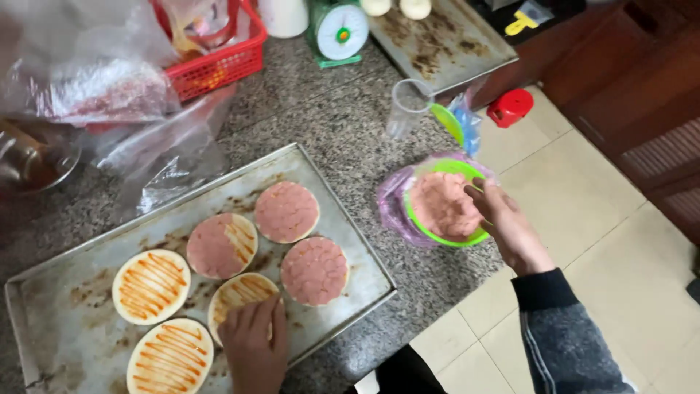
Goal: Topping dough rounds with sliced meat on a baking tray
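A metal baking tray (65, 306) on the granite counter holds several round dough bases. Three carry a pink meat slice (286, 211); the others show orange sauce stripes (151, 286). My left hand (254, 344) rests palm down on the sauced base (240, 295) at the tray's near edge. My right hand (507, 226) reaches into a green bowl (446, 239) lined with a purple bag. Its fingertips touch the stack of pink meat slices (441, 204) inside. Whether a slice is pinched I cannot tell.
A clear plastic cup (408, 108) and a green lid (448, 122) stand behind the bowl. Farther back are a red basket (219, 66), crumpled plastic bags (102, 87), a kitchen scale (339, 31) and a second stained tray (445, 44). Tiled floor lies right.
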